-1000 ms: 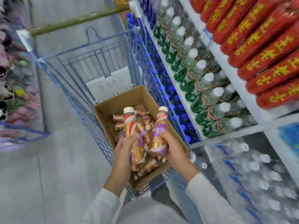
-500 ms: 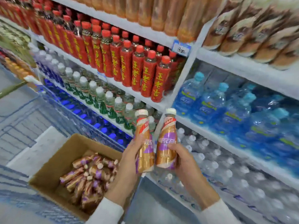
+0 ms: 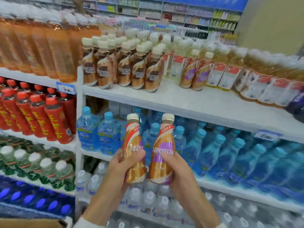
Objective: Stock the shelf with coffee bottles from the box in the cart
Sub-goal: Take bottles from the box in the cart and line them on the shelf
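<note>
**Trainee:** What have you got in the head view?

**Me:** One coffee bottle in each hand. My left hand (image 3: 126, 163) is wrapped around the left bottle (image 3: 133, 150), my right hand (image 3: 176, 167) around the right bottle (image 3: 162, 150). Both grips are clamped on the lower body, thumbs across the label. The two stand upright, side by side, nearly touching, below and in front of the white shelf (image 3: 189, 102).

**Trainee:** Where should they go?

**Me:** I take the pair of purple-labelled bottles (image 3: 195, 74) on that shelf as my landmark; they match mine. There is bare shelf in front of them and to their left, up to the brown-labelled coffee bottles (image 3: 121, 66). I would lift clear of the shelf lip, set each base flat just in front of that pair with the labels outward, and let go only once each stands firm.

**Trainee:** Anything tricky about them?

**Me:** They look like plastic with a glossy shrink sleeve in copper, cream and purple, so likely slick. The waist narrows under a ribbed cream cap, and the base is small, so a nudge could topple a neighbour. The corner of the box (image 3: 32, 223) shows at the bottom left, far below that pair.
</note>
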Demonstrator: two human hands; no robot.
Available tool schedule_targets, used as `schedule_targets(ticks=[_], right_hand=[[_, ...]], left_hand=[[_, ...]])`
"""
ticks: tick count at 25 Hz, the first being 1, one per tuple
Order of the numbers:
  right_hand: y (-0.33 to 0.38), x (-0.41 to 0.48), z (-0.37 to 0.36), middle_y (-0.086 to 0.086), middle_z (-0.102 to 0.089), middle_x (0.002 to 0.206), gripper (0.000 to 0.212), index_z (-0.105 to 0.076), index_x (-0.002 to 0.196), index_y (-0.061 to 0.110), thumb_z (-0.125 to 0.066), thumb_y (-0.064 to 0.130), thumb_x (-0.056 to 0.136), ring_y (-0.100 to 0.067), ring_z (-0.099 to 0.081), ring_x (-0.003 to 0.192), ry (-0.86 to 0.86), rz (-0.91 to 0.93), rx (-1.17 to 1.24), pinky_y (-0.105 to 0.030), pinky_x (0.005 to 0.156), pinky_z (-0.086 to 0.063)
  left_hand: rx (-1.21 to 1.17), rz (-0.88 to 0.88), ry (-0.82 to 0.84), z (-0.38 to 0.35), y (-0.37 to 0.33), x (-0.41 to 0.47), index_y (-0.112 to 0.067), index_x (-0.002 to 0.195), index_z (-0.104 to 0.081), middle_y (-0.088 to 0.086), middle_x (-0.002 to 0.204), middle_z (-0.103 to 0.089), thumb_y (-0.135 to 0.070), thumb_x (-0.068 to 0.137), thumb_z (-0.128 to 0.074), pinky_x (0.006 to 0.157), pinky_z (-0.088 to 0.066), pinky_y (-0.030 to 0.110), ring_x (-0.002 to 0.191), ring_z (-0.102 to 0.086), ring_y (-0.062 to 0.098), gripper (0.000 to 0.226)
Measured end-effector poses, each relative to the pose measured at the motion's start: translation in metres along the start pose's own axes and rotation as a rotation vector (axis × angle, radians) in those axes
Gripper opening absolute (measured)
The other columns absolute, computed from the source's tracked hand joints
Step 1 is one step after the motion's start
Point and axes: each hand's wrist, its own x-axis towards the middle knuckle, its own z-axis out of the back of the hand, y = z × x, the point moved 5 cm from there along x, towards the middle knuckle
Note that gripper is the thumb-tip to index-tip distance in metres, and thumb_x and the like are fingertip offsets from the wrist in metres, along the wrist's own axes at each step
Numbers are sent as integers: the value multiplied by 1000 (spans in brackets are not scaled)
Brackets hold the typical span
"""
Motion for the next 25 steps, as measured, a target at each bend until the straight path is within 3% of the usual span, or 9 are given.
schedule_targets(ticks=[4,7,9,13,17,19,22,25], right_hand=[[56,7,63,-11,-76,107,58,-66,119,13,-81,39,71,-25,-75,92,-35,113,-59,-40,73,-60],[100,15,90,-2,-78,94,53,-67,114,20,-82,47,70,-13,-74,71,-38,212,-101,-24,53,-55],[131,25,107,1,-78,89,45,-67,110,20,-80,43,74,-11,-74,68,-62,296,-118,-21,50,-53],[191,57,136,4,-77,90,40,-65,108,21,-81,37,75,-14,-74,77,-156,471,-290,-24,54,-54],[225,99,162,8,-76,93,31,-64,109,22,-80,14,84,-9,-72,84,-181,509,-434,-21,62,-56],[228,118,172,14,-76,94,32,-63,109,27,-79,14,85,-4,-72,85,-189,474,-477,-21,64,-58],[219,136,186,14,-75,105,37,-61,117,30,-76,15,86,-4,-72,94,-176,426,-530,-24,73,-61],[209,142,193,10,-73,117,43,-60,126,27,-75,15,87,-11,-69,109,-159,397,-484,-29,87,-58]], left_hand=[[52,-84,25,-83,-1,29,-8,108,-68,12,88,-74,-28,46,-94,57,-58,33,70,-72,23,71],[93,-152,84,-135,-15,50,-13,104,-74,13,101,-78,-31,52,-94,70,-62,37,84,-76,27,58],[154,-207,164,-170,-30,65,-22,105,-76,12,105,-78,-37,55,-94,81,-61,41,94,-77,29,56],[285,-304,314,-231,-62,115,-26,113,-72,5,105,-79,-38,60,-93,74,-61,33,94,-77,24,58],[507,-388,366,-265,-69,173,-21,125,-68,-4,113,-75,-17,79,-85,91,-56,34,106,-71,15,50],[556,-386,358,-269,-62,196,-21,130,-65,-6,116,-73,-11,82,-83,94,-55,33,111,-68,16,52],[564,-367,383,-268,-48,213,-22,137,-60,-5,124,-70,-11,84,-81,90,-57,28,113,-67,15,58],[558,-396,402,-264,-41,216,-30,130,-61,-13,119,-71,-17,84,-82,76,-58,18,105,-69,6,52]])
